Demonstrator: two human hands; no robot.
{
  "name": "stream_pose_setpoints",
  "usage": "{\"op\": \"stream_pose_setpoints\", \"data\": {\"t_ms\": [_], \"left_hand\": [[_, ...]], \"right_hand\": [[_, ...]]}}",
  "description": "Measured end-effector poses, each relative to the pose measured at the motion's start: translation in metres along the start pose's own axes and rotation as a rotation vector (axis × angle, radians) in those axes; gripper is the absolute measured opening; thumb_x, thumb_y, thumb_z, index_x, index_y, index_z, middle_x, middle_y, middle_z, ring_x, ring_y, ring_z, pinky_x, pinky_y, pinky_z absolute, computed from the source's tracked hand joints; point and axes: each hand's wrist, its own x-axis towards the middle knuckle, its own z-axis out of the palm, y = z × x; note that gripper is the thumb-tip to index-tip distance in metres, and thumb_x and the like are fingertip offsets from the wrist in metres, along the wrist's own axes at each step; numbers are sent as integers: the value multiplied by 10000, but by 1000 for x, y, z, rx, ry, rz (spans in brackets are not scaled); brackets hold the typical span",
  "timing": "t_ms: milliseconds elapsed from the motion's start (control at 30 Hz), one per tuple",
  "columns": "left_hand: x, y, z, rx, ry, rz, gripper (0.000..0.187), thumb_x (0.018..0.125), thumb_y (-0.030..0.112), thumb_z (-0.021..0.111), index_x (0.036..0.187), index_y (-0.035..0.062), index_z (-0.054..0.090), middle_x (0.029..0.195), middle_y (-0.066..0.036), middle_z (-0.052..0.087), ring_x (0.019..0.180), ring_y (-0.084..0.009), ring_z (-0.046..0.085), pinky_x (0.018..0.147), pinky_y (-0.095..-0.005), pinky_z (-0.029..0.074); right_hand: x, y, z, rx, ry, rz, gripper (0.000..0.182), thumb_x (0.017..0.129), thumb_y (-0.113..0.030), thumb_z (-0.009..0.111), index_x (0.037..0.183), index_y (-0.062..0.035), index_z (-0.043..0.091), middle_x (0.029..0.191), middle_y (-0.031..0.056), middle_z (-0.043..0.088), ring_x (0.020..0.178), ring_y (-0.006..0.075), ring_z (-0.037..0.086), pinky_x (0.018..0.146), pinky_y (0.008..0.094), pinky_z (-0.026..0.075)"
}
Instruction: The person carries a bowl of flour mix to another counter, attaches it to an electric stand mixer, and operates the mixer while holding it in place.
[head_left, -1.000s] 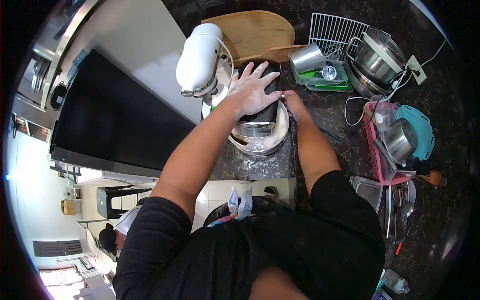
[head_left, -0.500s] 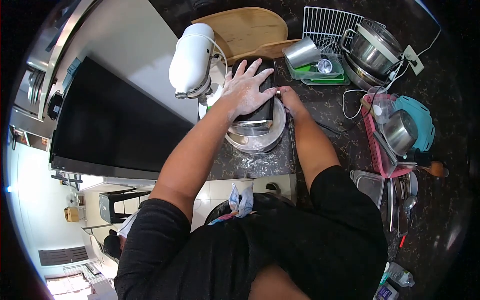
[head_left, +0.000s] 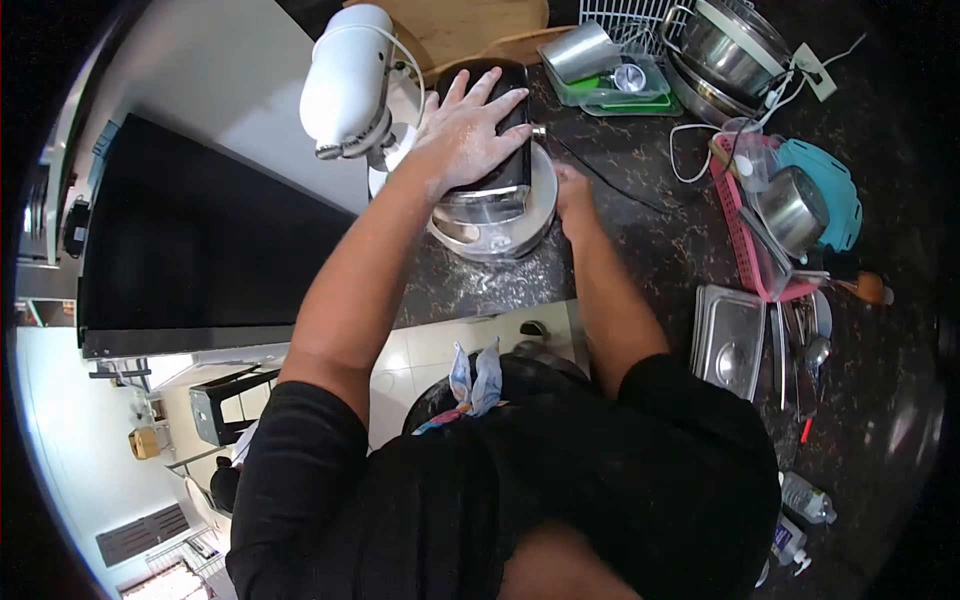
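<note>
My left hand (head_left: 470, 135), dusted with white powder, lies spread with its fingers apart on top of a black and silver appliance (head_left: 487, 197). That appliance rests over a wide pale bowl (head_left: 541, 200). My right hand (head_left: 571, 190) is by the bowl's right rim with its fingers curled; what it holds, if anything, is hidden. A small metal knob (head_left: 539, 131) sticks out of the appliance's right side, above my right hand. White powder (head_left: 490, 285) is scattered on the dark counter in front of the bowl.
A white stand mixer (head_left: 345, 85) stands to the left, with a wooden board (head_left: 470, 25) behind. At the right are a tub of utensils (head_left: 610, 85), stacked pots (head_left: 725, 50), a pink basket (head_left: 735, 215), metal trays (head_left: 730, 340), bottles (head_left: 805, 498) and a black cord (head_left: 610, 187).
My right hand has moved from the knob down to the bowl's rim. My left hand stays on the appliance. The whole view has shifted, so the counter items appear higher and further left.
</note>
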Motion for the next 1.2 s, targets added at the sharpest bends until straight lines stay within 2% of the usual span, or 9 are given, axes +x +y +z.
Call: {"op": "stream_pose_setpoints", "data": {"t_ms": [100, 267, 433, 567, 733, 833, 967, 1067, 1200], "left_hand": [[-31, 5, -2, 1, 26, 126, 700, 977, 592, 524, 1563, 215, 456, 1682, -105, 314, 1557, -389, 238, 1239, -593, 222], [-77, 8, -12, -65, 60, 201, 713, 968, 576, 555, 1554, 180, 467, 1669, -103, 345, 1557, -375, 249, 1245, -591, 207], [-79, 1, -8, -131, 62, 218, 707, 958, 527, 586, 1557, 171, 465, 1677, -85, 335, 1567, -351, 237, 1255, -568, 194], [-80, -7, -1, -170, 37, 257, 745, 958, 538, 588, 1565, 130, 444, 1685, -84, 320, 1578, -348, 208, 1266, -567, 165], [-84, -28, -10, -323, -78, 368, 718, 1017, 567, 498, 1572, 116, 437, 1705, -86, 275, 1590, -328, 171, 1265, -567, 149], [-87, -38, -20, -424, -171, 362, 736, 1034, 602, 453, 1588, 117, 415, 1716, -77, 251, 1600, -296, 146, 1269, -557, 133], [-82, -42, -38, -781, -353, 285, 815, 1011, 708, 407, 1548, 100, 479, 1719, -91, 236, 1592, -325, 160, 1273, -475, 173], [-62, -55, -19, -933, -502, 196, 843, 994, 765, 366, 1533, 134, 510, 1723, -108, 215, 1605, -238, 124, 1275, -441, 142], [-79, -50, -43, -944, -507, 136, 854, 981, 784, 366, 1495, 131, 563, 1723, -126, 206, 1604, -239, 132, 1273, -403, 150]], "right_hand": [[-79, -7, -19, -243, 141, -30, 236, 1013, -230, 673, 1036, -6, 740, 897, 45, 749, 769, 144, 653, 712, 323, 516], [-161, -34, -33, -613, -249, -357, 167, 933, -202, 722, 973, -43, 751, 876, 117, 716, 785, 274, 665, 734, 414, 523], [-175, -31, -7, -877, -275, -458, 149, 853, -180, 726, 936, -56, 732, 924, 163, 704, 902, 374, 658, 798, 498, 537], [-173, -24, 1, -1181, -322, -468, 139, 852, -162, 711, 950, -63, 714, 950, 156, 712, 910, 368, 665, 808, 504, 538], [-188, -43, 10, -1167, -251, -451, 106, 887, -149, 695, 921, -49, 689, 918, 151, 693, 892, 380, 655, 790, 486, 535], [-207, -76, 20, -592, -14, -469, 65, 900, -110, 692, 932, -54, 698, 929, 150, 694, 856, 386, 663, 766, 452, 542], [-229, -147, 71, -526, 52, -620, 57, 899, -100, 684, 929, -53, 689, 882, 150, 671, 829, 368, 673, 749, 473, 547], [-204, -143, 94, -718, 156, -767, 69, 897, -101, 700, 953, -61, 706, 899, 148, 689, 819, 357, 676, 733, 451, 545], [-197, -143, 107, -882, 257, -822, 71, 890, -117, 707, 938, -65, 708, 914, 147, 693, 831, 371, 669, 741, 468, 542]]}}
